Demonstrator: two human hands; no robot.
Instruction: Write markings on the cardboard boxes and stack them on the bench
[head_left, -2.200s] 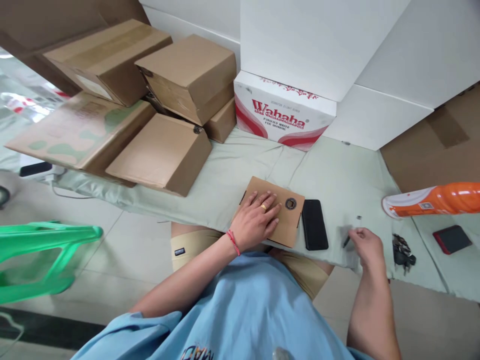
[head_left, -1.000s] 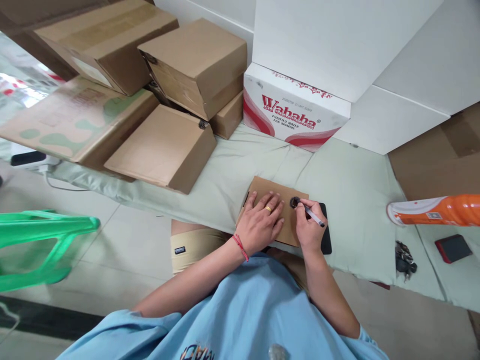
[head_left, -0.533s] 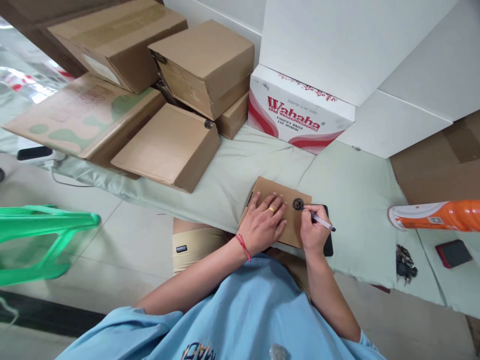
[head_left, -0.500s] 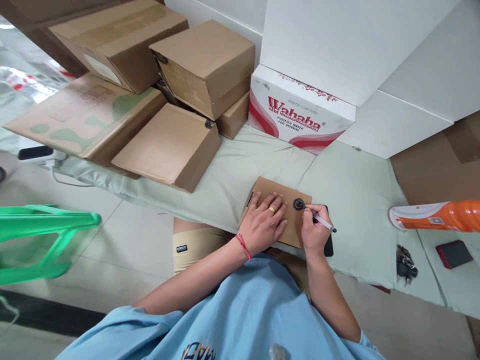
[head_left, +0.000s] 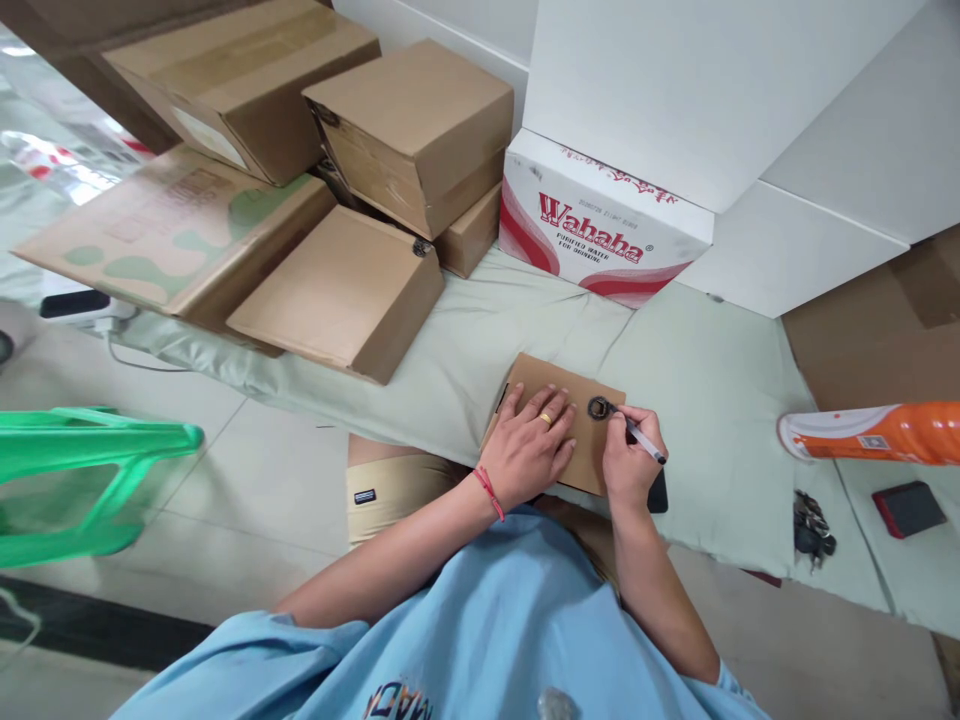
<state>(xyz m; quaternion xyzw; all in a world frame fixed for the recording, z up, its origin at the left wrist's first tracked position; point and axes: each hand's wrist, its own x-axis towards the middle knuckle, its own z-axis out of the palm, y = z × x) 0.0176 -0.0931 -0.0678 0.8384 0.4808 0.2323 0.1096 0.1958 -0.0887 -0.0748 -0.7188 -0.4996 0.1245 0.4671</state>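
A small brown cardboard box (head_left: 581, 465) lies at the front edge of the cloth-covered table. My left hand (head_left: 531, 440) rests flat on its top, fingers spread, with a ring on one finger. A pen (head_left: 642, 438) with a pale barrel and dark end is pinched in my right hand (head_left: 630, 455). Its tip side points at a dark round ring-shaped mark (head_left: 599, 408) near the box's right edge; whether the tip touches is too small to tell. Partly hidden behind my right hand, a black flat object (head_left: 658, 492) sticks out.
Brown cardboard boxes (head_left: 337, 290) are stacked at the left back. Behind the small box stands a white and red Wahaha carton (head_left: 600, 225). An orange bottle (head_left: 877, 432), keys (head_left: 814, 530) and a dark red-edged object (head_left: 909, 508) lie on the right. A green stool (head_left: 97, 445) stands left.
My right hand and the pen have shifted very slightly by the round mark, and the pen's rear end sits a little further left. My left hand stays flat on the box.
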